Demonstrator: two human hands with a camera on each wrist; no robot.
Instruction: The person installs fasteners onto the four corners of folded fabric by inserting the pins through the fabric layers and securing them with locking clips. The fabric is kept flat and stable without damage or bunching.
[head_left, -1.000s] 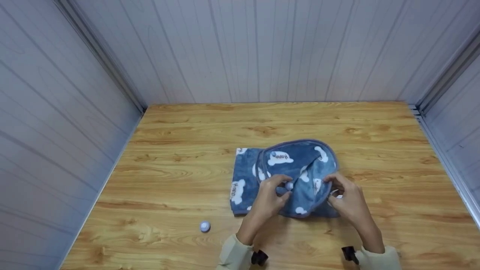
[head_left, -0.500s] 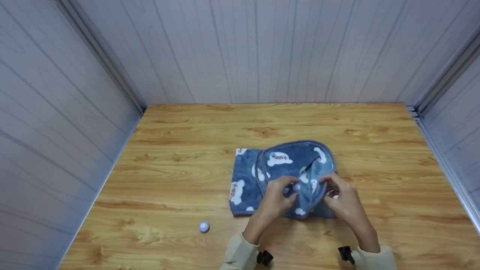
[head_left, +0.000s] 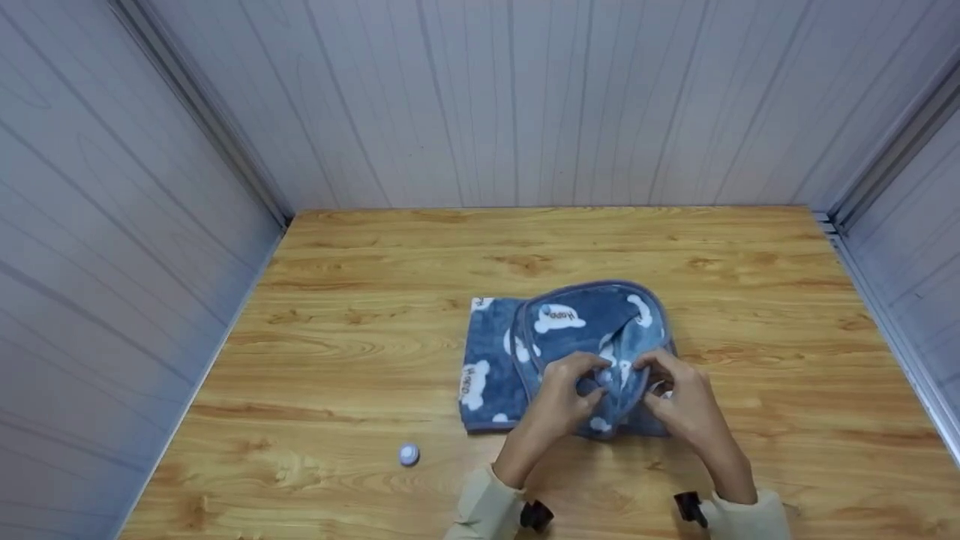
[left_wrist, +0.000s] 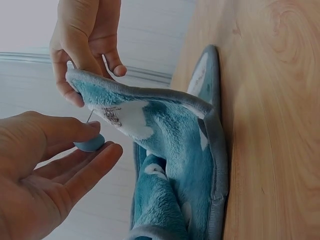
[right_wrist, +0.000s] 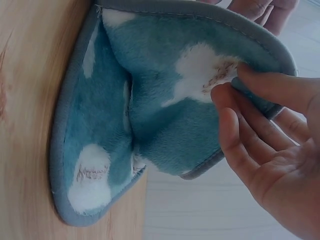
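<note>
A folded blue fleece cloth with white shapes and dark lettering lies on the table, its piped flap raised. In the left wrist view my left hand pinches the round blue head of a pin between thumb and fingers. The thin needle points up at the raised fleece, its tip right by the cloth. My right hand pinches the flap near its piped edge. A small blue-green rounded piece shows between the right thumb and fingers, against the cloth; I cannot tell whether it is separate from the fleece.
A round lilac-and-white cap lies on the wooden table left of the cloth. A small blue round head shows on the flap's upper left. Pale panel walls enclose the table's back and sides.
My left hand has moved right with the pin, closer to the right hand. My right hand has shifted slightly left, bringing the gripped flap edge inward and folding it more.
</note>
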